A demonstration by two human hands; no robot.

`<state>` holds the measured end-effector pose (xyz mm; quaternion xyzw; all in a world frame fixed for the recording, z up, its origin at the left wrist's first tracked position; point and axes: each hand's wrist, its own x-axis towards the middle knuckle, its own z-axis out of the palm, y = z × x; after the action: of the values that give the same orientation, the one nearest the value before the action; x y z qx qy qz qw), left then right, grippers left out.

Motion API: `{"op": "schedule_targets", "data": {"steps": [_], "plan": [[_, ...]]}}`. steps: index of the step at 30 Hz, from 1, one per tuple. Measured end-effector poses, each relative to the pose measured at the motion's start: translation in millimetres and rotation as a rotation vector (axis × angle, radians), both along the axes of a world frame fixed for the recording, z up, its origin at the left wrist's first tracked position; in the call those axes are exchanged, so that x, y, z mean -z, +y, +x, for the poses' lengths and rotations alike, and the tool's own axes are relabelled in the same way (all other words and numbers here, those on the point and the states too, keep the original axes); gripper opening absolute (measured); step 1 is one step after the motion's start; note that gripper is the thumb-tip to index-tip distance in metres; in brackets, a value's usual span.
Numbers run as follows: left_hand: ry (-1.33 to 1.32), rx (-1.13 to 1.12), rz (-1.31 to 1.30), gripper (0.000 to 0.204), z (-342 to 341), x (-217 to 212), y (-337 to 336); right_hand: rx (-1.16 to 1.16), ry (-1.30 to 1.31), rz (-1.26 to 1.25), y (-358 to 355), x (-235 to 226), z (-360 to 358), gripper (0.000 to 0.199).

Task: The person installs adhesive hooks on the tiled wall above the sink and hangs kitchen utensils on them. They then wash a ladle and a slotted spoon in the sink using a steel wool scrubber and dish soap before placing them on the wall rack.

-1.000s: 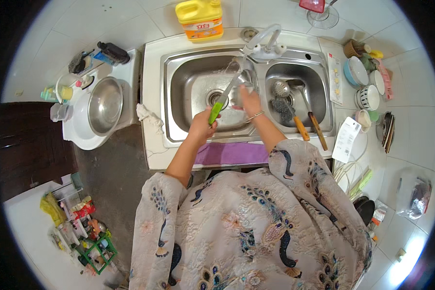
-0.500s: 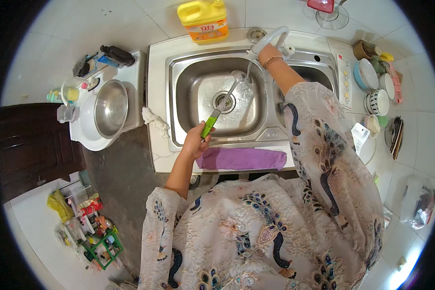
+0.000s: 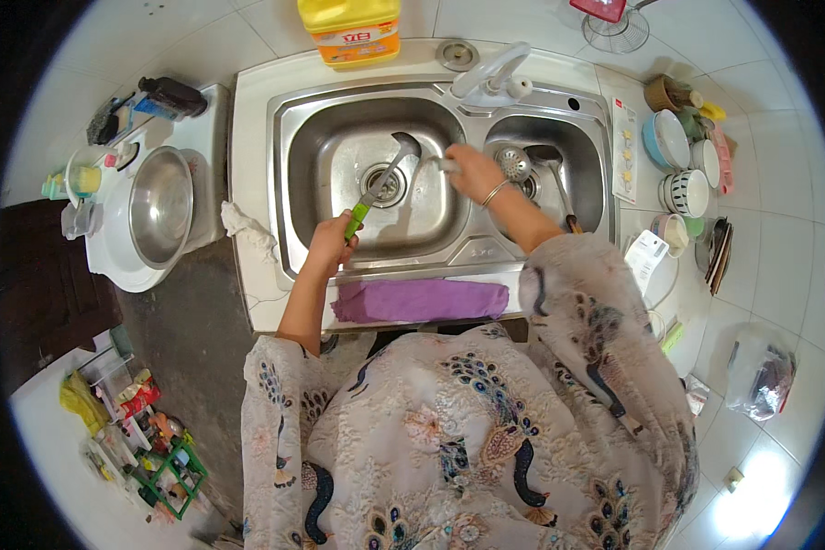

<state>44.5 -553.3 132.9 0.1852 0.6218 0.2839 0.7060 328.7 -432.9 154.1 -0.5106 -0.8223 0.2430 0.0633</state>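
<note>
My left hand (image 3: pixel 334 240) grips the green handle of a ladle (image 3: pixel 390 165), whose dark bowl hangs over the large left sink basin (image 3: pixel 316 174), above the drain. My right hand (image 3: pixel 475 172) is over the divider between the two basins. Its fingers are closed, and a small pale thing (image 3: pixel 448 165) sticks out at the fingertips; what it is, I cannot make out. In the right basin lie a perforated strainer ladle (image 3: pixel 512 163) and a dark utensil (image 3: pixel 546 156) with a long handle. The white faucet (image 3: pixel 497 78) stands behind, with no water visible from it.
A purple cloth (image 3: pixel 420 301) lies along the front counter edge, and a white rag (image 3: pixel 247 231) at the left. Behind the sink stands a yellow jug (image 3: pixel 350 35). A steel bowl (image 3: pixel 161 206) sits left; several bowls (image 3: pixel 684 192) stand right.
My right hand has left the faucet and come down toward the ladle; the water stream is gone. My left hand still holds the ladle. The view has shifted, and the right basin's utensils now show.
</note>
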Motion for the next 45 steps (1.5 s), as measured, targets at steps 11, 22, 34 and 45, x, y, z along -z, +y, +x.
{"op": "schedule_targets", "data": {"steps": [11, 22, 34, 45], "plan": [[-0.03, -0.068, -0.02, 0.031, 3.0, 5.5, 22.5, 0.402, -0.113, 0.014, -29.9, 14.9, 24.9, 0.028], [-0.188, -0.214, -0.093, 0.036, -27.7, 16.9, 21.1, 0.676, -0.497, -0.483, -30.0, 145.3, 113.4, 0.048], [-0.328, -0.361, 0.08, 0.039, -28.6, 15.8, 14.5, 0.502, 0.532, -0.12, -49.6, 43.8, 87.4, 0.039], [-0.126, -0.268, 0.158, 0.032, -28.0, -5.8, 34.8, 0.348, 1.435, -0.835, 3.7, -105.0, -127.3, 0.041]]}}
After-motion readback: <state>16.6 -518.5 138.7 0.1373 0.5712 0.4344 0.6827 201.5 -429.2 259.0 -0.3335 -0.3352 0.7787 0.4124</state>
